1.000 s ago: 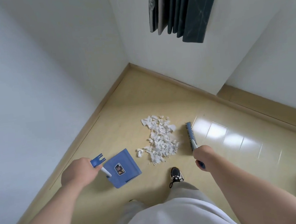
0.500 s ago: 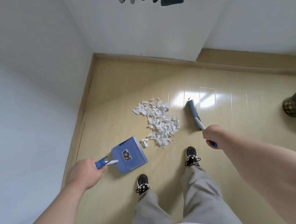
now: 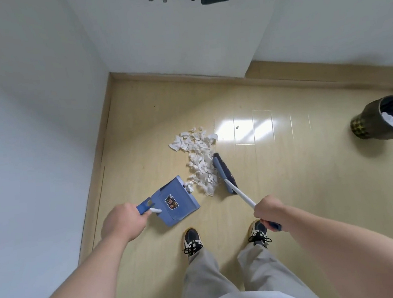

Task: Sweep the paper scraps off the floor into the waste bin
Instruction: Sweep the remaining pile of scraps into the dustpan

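Right hand (image 3: 268,210) clamps the broom (image 3: 224,173), left hand (image 3: 123,223) the dustpan (image 3: 176,200) — paper scraps (image 3: 199,158) lie ahead between them, strung lengthwise away from both.

White paper scraps (image 3: 200,163) heaped between blue dustpan (image 3: 177,203) in left hand (image 3: 123,221) and brush (image 3: 224,170) in right hand (image 3: 268,210); dark waste bin (image 3: 386,121) upright, well right of both.

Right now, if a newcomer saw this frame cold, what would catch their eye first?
The white heap of paper scraps in the middle of the floor stands out first. The left hand holds a blue dustpan at its left, and the right hand holds a brush against its right edge. At the far right stands the dark waste bin, with some white paper inside.
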`<action>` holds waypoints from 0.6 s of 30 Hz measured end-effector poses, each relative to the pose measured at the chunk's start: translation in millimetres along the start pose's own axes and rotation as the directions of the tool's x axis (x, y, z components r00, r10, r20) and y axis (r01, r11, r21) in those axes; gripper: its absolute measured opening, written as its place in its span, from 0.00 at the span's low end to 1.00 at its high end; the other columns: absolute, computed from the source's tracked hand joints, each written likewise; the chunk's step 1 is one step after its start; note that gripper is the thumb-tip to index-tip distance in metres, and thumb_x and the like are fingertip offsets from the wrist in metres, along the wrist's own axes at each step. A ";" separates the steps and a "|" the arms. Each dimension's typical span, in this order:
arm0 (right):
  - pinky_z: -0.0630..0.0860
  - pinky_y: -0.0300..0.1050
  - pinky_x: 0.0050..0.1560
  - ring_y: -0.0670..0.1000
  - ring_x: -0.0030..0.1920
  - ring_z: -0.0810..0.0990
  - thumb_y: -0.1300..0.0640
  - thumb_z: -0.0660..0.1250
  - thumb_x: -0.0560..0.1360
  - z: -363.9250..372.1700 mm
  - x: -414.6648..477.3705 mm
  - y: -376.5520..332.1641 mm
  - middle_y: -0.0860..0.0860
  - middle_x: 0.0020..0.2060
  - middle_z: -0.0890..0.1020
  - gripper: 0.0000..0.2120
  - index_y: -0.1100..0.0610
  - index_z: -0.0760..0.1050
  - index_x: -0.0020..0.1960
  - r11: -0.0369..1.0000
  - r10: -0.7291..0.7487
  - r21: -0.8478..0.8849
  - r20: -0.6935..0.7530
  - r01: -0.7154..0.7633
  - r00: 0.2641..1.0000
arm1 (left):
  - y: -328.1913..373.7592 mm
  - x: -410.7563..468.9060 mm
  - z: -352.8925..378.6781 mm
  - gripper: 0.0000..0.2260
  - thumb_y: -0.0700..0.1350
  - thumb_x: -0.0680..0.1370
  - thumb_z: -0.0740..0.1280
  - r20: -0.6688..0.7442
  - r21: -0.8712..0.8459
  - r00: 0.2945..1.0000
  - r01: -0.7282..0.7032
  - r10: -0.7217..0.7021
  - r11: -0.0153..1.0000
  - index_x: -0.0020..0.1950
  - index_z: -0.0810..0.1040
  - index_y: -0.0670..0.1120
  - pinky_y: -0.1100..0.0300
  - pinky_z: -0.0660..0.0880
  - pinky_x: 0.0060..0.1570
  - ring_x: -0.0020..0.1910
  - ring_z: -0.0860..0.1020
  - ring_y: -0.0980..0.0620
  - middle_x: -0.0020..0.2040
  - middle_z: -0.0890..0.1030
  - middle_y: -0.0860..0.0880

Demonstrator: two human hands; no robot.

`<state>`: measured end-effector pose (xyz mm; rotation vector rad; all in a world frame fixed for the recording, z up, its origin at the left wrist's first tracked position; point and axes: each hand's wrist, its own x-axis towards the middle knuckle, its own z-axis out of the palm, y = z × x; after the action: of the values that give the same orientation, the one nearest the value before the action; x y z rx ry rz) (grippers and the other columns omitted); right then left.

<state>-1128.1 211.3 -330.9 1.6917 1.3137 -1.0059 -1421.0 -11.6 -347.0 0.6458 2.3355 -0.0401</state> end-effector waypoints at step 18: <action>0.60 0.33 0.20 0.47 0.20 0.63 0.65 0.60 0.76 31.7 -86.2 4.9 0.53 0.29 0.72 0.03 0.62 0.72 0.48 0.965 -0.036 0.260 0.204 -0.019 0.978 | -2.5 -15.8 1.3 0.19 0.60 0.77 0.67 -0.004 -0.011 1.000 -0.019 0.019 1.000 0.35 0.77 0.46 0.62 0.69 0.30 0.31 0.78 0.46 0.34 0.80 0.47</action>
<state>-1141.4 148.8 -264.8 1.7180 1.0904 -1.3709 -1411.4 -21.1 -338.2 0.6628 2.3311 -0.0171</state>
